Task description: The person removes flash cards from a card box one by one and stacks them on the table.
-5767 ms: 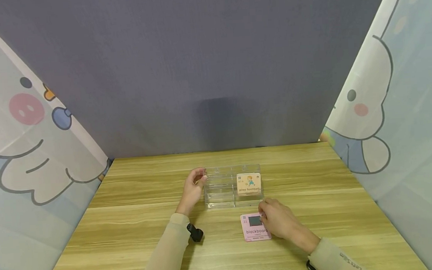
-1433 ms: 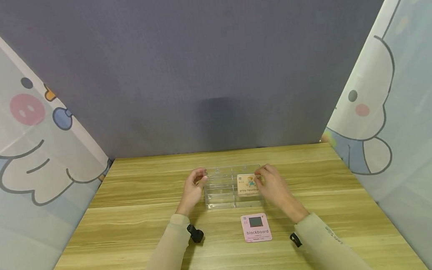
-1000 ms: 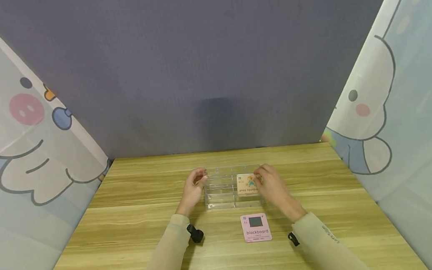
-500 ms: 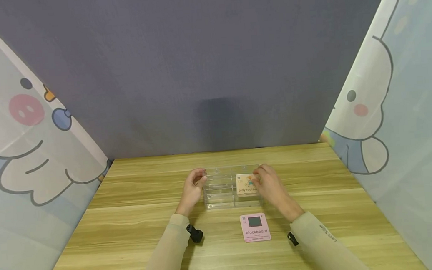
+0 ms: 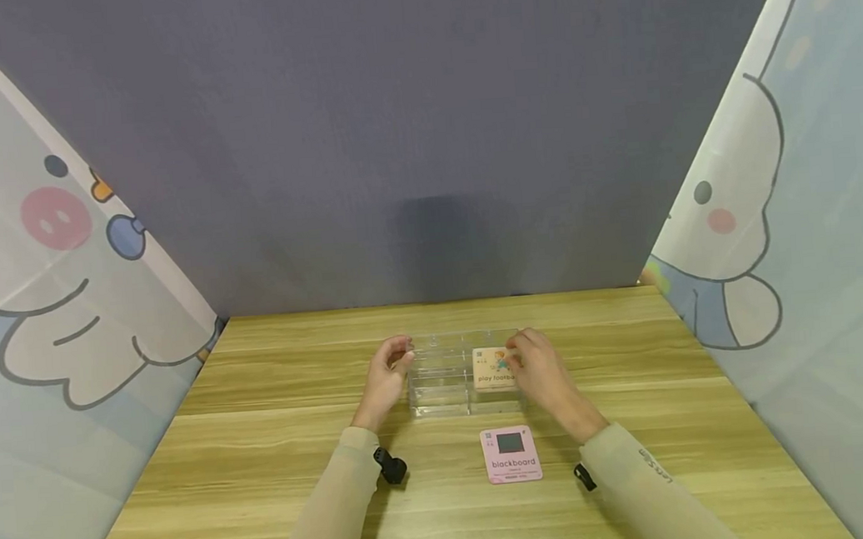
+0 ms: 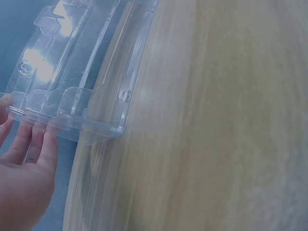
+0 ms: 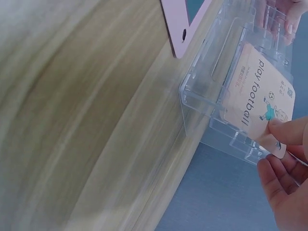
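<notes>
A clear plastic card rack [image 5: 440, 398] with tiered compartments stands on the table. My left hand [image 5: 387, 381] grips its left side; in the left wrist view the fingers [image 6: 36, 144] are at the rack's edge, and the thumb is partly cut off. A cream flash card [image 7: 257, 91] reading "play football", with a drawing of a child and ball, sits in the rack's right column. My right hand [image 5: 547, 374] pinches its right corner, the thumb [image 7: 288, 131] on the face and fingers behind. A pink "blackboard" flash card [image 5: 512, 456] lies face up in front of the rack.
The rack and card rest on a wood-grain table [image 5: 266, 481]. Behind it rises a dark grey panel [image 5: 422, 136]. Curtains with cartoon animals hang at the left [image 5: 2, 358] and right. A black strap device [image 5: 391, 466] is on the left wrist.
My right hand has left the blackboard card and moved up to the play football card's right corner. Over the last second it has barely shifted. The left hand stays on the rack.
</notes>
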Demonstrator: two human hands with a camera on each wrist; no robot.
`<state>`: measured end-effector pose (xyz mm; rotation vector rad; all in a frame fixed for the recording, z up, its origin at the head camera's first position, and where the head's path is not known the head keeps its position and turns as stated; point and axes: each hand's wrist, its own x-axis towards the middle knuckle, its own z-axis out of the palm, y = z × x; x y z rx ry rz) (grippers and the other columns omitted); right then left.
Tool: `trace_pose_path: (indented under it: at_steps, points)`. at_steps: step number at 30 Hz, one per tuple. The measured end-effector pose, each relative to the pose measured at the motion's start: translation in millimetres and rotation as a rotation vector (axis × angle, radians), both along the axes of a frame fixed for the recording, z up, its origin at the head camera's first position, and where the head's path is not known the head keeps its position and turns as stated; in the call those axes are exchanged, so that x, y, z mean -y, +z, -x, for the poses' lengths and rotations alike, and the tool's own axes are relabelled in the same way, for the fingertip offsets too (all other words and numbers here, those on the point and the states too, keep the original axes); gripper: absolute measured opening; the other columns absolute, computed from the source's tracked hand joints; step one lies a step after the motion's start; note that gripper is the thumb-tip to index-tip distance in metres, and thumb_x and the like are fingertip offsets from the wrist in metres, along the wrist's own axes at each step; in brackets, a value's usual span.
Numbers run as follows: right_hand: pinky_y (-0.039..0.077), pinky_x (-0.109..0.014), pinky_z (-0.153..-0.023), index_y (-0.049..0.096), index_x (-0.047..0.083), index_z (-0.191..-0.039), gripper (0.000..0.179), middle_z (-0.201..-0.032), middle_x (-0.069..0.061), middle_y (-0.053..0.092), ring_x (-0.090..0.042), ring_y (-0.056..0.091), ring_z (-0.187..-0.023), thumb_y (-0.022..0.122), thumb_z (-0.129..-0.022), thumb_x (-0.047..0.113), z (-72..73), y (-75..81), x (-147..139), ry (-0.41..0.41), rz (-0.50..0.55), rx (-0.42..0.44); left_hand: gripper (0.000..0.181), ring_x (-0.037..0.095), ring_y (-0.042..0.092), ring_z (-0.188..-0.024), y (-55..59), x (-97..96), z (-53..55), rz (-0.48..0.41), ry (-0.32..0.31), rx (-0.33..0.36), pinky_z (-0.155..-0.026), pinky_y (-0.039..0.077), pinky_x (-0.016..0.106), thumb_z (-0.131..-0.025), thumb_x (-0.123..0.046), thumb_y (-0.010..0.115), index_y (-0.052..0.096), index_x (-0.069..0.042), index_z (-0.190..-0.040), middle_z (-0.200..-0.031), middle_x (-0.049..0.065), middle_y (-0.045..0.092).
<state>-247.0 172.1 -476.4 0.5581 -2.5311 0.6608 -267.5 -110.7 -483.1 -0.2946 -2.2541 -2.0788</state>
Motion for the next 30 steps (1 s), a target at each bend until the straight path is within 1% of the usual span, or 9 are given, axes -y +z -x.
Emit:
trace_pose_path:
  at_steps: [3, 7, 14, 17, 21, 27, 30]
  points:
    - [0.056, -0.031, -0.074, 0.069, -0.003, -0.101, 0.022, -0.097, -0.008, 0.064, -0.022, 0.061, -0.088, 0.081, -0.083, -0.002, -1.2, 1.1, 0, -0.021, 0.022, 0.035, 0.03, 0.04, 0.053, -0.123, -0.2, 0.4, -0.6, 0.001, -0.005, -0.003, -0.104, 0.044, 0.048, -0.102, 0.003, 0.055, 0.054, 0.008, -0.132, -0.132, 0.034, 0.052]
    - [0.057, -0.03, -0.073, 0.068, -0.003, -0.104, 0.022, -0.099, -0.009, 0.063, -0.022, 0.063, -0.088, 0.08, -0.086, -0.001, -2.4, 2.3, 1, -0.041, 0.046, 0.081, 0.031, 0.041, 0.053, -0.123, -1.0, 0.9, -0.5, 0.007, -0.008, -0.005, -0.103, 0.044, 0.048, -0.102, 0.003, 0.055, 0.054, 0.007, -0.133, -0.132, 0.035, 0.052]
    - [0.059, -0.033, -0.072, 0.066, -0.003, -0.105, 0.022, -0.1, -0.013, 0.064, -0.026, 0.066, -0.089, 0.078, -0.087, -0.001, -3.2, 4.1, 1, -0.037, 0.065, 0.095, 0.03, 0.041, 0.052, -0.123, -0.4, 0.9, -0.3, -0.009, -0.011, -0.002, -0.103, 0.044, 0.047, -0.102, 0.003, 0.055, 0.054, 0.008, -0.133, -0.132, 0.035, 0.051]
    - [0.057, -0.033, -0.069, 0.065, -0.003, -0.106, 0.023, -0.099, -0.012, 0.063, -0.024, 0.064, -0.085, 0.078, -0.087, -0.001, -3.0, 5.2, 1, -0.044, 0.076, 0.118, 0.031, 0.041, 0.052, -0.124, 0.0, 1.0, -0.6, -0.008, -0.009, 0.001, -0.104, 0.043, 0.048, -0.102, 0.003, 0.055, 0.054, 0.007, -0.133, -0.133, 0.035, 0.052]
    - [0.056, -0.032, -0.067, 0.064, -0.001, -0.109, 0.022, -0.098, -0.011, 0.063, -0.022, 0.062, -0.082, 0.074, -0.09, 0.0, -2.4, 8.3, 1, -0.063, 0.11, 0.171, 0.03, 0.041, 0.052, -0.123, 0.2, 1.4, -0.7, -0.001, -0.01, 0.004, -0.103, 0.043, 0.049, -0.103, 0.002, 0.055, 0.054, 0.007, -0.132, -0.133, 0.034, 0.052]
    - [0.058, -0.039, -0.072, 0.063, 0.0, -0.113, 0.02, -0.104, -0.015, 0.065, -0.027, 0.067, -0.089, 0.069, -0.094, 0.002, -2.6, 14.2, 0, -0.071, 0.149, 0.221, 0.03, 0.039, 0.053, -0.122, 0.0, 1.9, 0.2, 0.014, -0.008, -0.004, -0.101, 0.046, 0.045, -0.103, 0.002, 0.056, 0.055, 0.006, -0.132, -0.133, 0.033, 0.052]
    - [0.058, -0.04, -0.072, 0.063, 0.0, -0.113, 0.019, -0.105, -0.015, 0.066, -0.028, 0.067, -0.09, 0.068, -0.095, 0.002, -2.9, 16.8, 0, -0.065, 0.163, 0.231, 0.03, 0.039, 0.053, -0.123, 0.1, 2.2, 0.4, 0.012, -0.012, -0.002, -0.102, 0.045, 0.045, -0.103, 0.001, 0.056, 0.055, 0.006, -0.132, -0.133, 0.034, 0.052]
